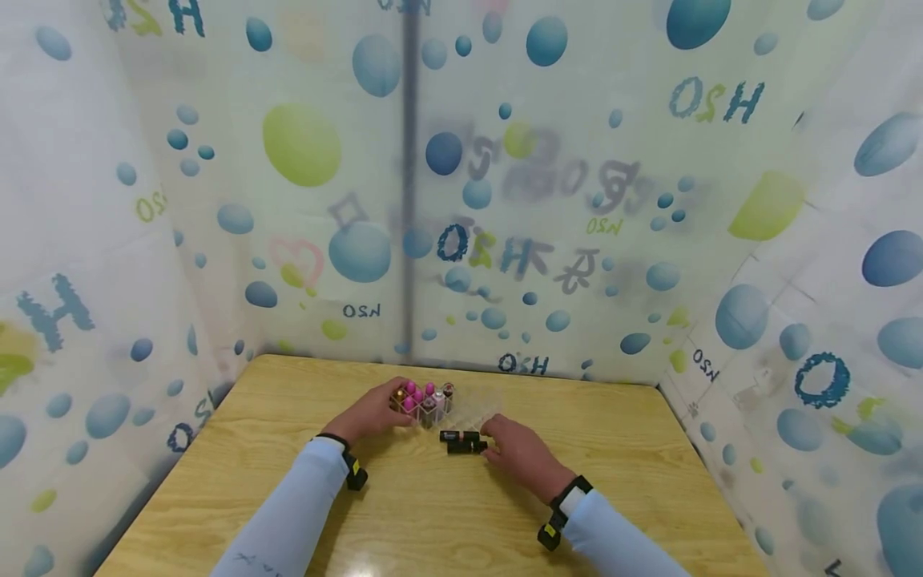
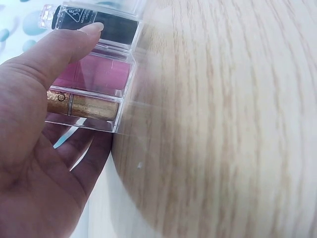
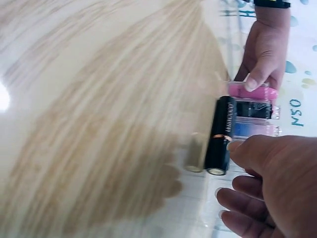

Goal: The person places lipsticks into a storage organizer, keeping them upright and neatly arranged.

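A clear organizer (image 1: 479, 407) stands on the table, its left part holding pink, gold and dark lipstick tubes. My left hand (image 1: 375, 413) grips its left end. In the left wrist view the thumb lies across the front of the organizer, over a dark tube (image 2: 116, 27), a pink tube (image 2: 111, 73) and a gold tube (image 2: 94, 106). Two black lipsticks (image 1: 461, 437) lie side by side before the organizer. My right hand (image 1: 522, 457) is at their right ends. In the right wrist view its thumb tip meets a black lipstick (image 3: 220, 134), while the other visible fingers are apart from it.
The wooden table (image 1: 433, 513) reaches back to a patterned curtain (image 1: 476, 320), which also hangs along both sides. Clear compartments at the organizer's right show no tubes. Wrist bands with small black cameras (image 1: 551, 533) are on both arms.
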`<state>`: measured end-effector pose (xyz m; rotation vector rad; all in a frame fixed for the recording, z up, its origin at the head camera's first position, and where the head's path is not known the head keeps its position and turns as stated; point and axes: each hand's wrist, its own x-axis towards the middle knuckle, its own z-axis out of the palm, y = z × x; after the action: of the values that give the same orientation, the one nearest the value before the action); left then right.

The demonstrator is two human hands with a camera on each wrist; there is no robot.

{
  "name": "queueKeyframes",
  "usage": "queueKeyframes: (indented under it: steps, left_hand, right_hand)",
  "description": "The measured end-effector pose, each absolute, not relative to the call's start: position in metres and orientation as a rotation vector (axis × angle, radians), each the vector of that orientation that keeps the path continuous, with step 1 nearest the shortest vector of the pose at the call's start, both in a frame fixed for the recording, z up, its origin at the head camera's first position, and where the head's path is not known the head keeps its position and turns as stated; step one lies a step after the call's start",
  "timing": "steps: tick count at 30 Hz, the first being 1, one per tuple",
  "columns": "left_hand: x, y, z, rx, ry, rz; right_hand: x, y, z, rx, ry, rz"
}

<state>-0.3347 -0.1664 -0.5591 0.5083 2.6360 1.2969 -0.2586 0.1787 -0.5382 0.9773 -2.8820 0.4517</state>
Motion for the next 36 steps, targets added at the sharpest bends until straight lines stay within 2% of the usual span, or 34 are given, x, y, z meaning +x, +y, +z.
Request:
queueKeyframes:
  steps: [11,19,36]
  left_hand:
    - [-0.333,-0.166,-0.558,0.497,2.629,1.31]
    - [-0.336,-0.168,-0.561,0.498,2.639,1.291]
    - [-0.335,-0.167,-0.56,0.489,2.642,1.282]
  right_hand:
    - [-0.266,0.174,-0.551,0.984,-2.912,0.323]
    - [-0.267,0.171,-0.553,0.926,-2.965,0.398]
    - [-0.278,0.167,-0.528,0.805,-2.99,1.039]
